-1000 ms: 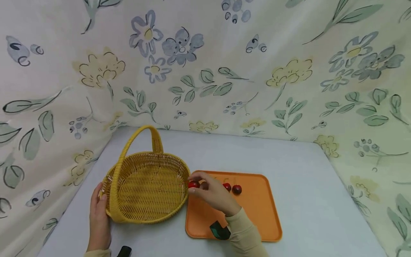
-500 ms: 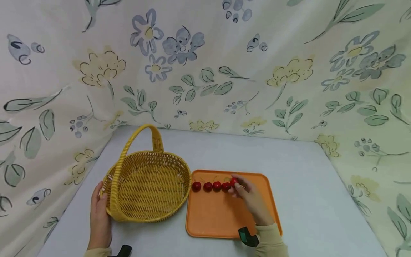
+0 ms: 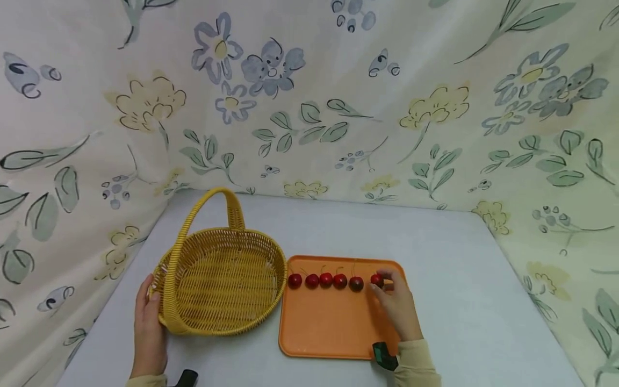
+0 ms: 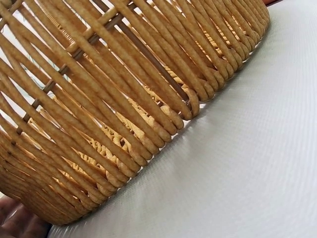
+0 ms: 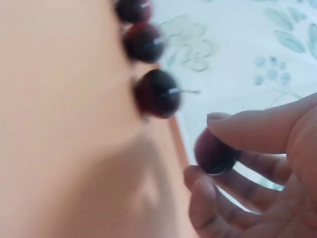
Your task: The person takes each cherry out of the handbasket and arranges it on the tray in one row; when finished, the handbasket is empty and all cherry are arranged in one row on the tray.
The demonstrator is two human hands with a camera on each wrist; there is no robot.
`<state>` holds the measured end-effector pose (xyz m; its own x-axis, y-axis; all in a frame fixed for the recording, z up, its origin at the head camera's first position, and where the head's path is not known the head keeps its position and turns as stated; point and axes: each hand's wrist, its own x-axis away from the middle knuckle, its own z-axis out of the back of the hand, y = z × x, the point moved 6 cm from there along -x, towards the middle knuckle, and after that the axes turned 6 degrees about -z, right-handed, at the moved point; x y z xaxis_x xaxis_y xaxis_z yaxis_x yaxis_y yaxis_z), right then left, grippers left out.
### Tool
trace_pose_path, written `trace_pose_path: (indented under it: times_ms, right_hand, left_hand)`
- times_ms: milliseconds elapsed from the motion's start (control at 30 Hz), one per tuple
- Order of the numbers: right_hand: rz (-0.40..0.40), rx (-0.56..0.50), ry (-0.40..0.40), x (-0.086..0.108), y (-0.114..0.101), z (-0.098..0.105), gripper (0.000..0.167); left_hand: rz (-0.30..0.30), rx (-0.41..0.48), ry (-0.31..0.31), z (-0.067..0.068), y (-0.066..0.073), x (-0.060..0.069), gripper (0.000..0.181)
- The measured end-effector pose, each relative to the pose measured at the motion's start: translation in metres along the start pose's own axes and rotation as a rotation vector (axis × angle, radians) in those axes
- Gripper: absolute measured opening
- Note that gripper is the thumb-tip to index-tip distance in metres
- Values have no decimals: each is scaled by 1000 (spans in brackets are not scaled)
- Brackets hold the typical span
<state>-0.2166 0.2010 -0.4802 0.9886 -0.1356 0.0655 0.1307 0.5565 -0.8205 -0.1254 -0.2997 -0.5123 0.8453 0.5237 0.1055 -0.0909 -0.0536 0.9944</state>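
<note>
My right hand (image 3: pixel 398 306) pinches a dark red cherry (image 3: pixel 376 280) between thumb and fingers, over the right side of the orange tray (image 3: pixel 329 328). The right wrist view shows the held cherry (image 5: pixel 215 152) apart from the others. Several cherries (image 3: pixel 326 279) with thin stems lie in a row along the tray's far part. At the left, my left hand (image 3: pixel 149 330) holds the side of a yellow wicker basket (image 3: pixel 227 285) with a tall arched handle. The basket's inside shows only its woven bottom. Its woven wall (image 4: pixel 124 89) fills much of the left wrist view.
Basket and tray stand side by side on a white table (image 3: pixel 464 279), the basket's right rim close to the tray's left edge. A floral cloth (image 3: pixel 309 97) hangs behind and at both sides. Dark wrist devices (image 3: pixel 384 356) show near both wrists.
My right hand has moved right from the tray's left end, uncovering the row of cherries, and now has a cherry at the tray's right side. The left hand and basket stay put.
</note>
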Motion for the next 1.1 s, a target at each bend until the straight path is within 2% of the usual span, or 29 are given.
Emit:
trace_pose_path:
  times_ms: [133,233,567,800,1100]
  right_hand:
    - [56,111,54,-3,4,-5,36]
    - [74,160,63,-3,5,-7,35]
    - [49,181,-14,-5,2,-10,37]
    - [45,192,-12,-5,4,-11,39]
    - [29,194,-6,-2,4,-7,46]
  left_hand:
    - [16,20,4,-2,-1,2,48]
    - [17,18,6,-2,-2,2,49]
    - [-3,-3,9,-1,-1,1,48]
    - [22,0,1,-3,1,1,48]
    - [25,-6,0,-6,0,-2,48]
